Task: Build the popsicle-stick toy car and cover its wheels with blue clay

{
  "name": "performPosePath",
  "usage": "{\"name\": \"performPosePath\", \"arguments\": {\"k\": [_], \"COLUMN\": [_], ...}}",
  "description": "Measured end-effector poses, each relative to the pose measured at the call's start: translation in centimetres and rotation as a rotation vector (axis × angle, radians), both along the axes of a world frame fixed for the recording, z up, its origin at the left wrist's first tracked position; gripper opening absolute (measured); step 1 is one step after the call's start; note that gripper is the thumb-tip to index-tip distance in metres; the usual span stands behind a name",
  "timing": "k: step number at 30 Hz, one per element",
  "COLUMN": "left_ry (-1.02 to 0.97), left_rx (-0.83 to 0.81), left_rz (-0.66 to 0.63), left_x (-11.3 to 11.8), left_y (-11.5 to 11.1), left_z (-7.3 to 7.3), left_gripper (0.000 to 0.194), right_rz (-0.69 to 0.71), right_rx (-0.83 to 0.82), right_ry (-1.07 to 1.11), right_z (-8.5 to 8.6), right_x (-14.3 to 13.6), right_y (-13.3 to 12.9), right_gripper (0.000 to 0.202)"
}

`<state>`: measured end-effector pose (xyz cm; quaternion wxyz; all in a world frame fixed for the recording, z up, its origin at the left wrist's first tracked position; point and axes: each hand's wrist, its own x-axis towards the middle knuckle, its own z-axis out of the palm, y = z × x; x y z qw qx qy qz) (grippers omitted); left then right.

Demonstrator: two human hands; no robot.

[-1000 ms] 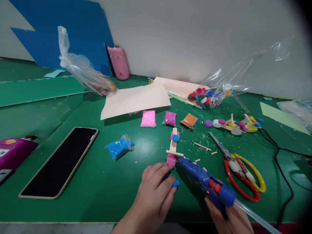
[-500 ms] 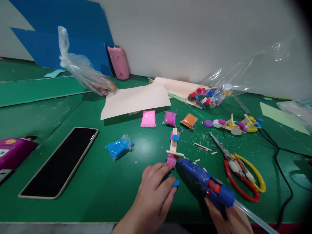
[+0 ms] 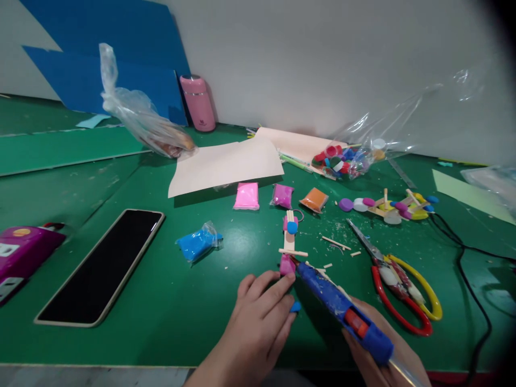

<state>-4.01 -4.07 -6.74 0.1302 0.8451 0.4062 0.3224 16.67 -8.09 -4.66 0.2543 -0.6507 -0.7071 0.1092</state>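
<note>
A small craft-stick model point(image 3: 289, 241) lies flat, with a stick across it, a blue dab of clay near its top and a pink clay block point(image 3: 287, 265) at its near end. The fingertips of my left hand point(image 3: 260, 317) are closed on that pink block; the thumb is hidden. A blue clay bit point(image 3: 295, 307) shows beside its lower fingers. My right hand point(image 3: 374, 333) is wrapped round a blue hot glue gun point(image 3: 334, 295), whose nozzle is at the pink block's right side. A clear glue stick point(image 3: 403, 372) projects from the gun's back.
Scissors point(image 3: 399, 290) lie to the right, below a colourful stick-and-clay figure point(image 3: 391, 207). Clay packets point(image 3: 246, 196) and cut stick bits point(image 3: 336, 243) are around the model. A phone point(image 3: 102, 266) and a purple power strip point(image 3: 24, 258) lie left. A black cord point(image 3: 463, 247) runs along the right.
The glue gun has rolled, and more of my right hand shows behind it. Its nozzle has shifted onto the pink block. My left fingers have moved slightly right.
</note>
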Motion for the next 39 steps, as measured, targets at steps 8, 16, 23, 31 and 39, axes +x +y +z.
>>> {"name": "performPosePath", "arguments": {"k": [8, 16, 23, 31, 39], "left_ry": [0.108, 0.14, 0.135, 0.129, 0.128], "left_rx": [0.035, 0.058, 0.068, 0.077, 0.059], "left_rz": [0.009, 0.039, 0.035, 0.046, 0.039], "left_x": [0.4, 0.7, 0.6, 0.6, 0.5], "left_y": [0.1, 0.2, 0.1, 0.1, 0.1], "left_z": [-0.3, -0.9, -1.0, -1.0, -1.0], "left_gripper": [0.021, 0.023, 0.022, 0.023, 0.022], "right_rz": [0.444, 0.53, 0.517, 0.499, 0.488], "right_rx": [0.126, 0.136, 0.183, 0.183, 0.067], "right_ry": [-0.225, -0.154, -0.132, -0.118, -0.125], "right_z": [-1.0, 0.3, -0.1, -0.1, -0.5], "right_x": [4.2, 4.0, 4.9, 4.6, 3.8], "right_y": [1.4, 1.8, 1.3, 1.3, 1.5], "right_gripper": [0.045, 0.047, 0.043, 0.041, 0.042]}}
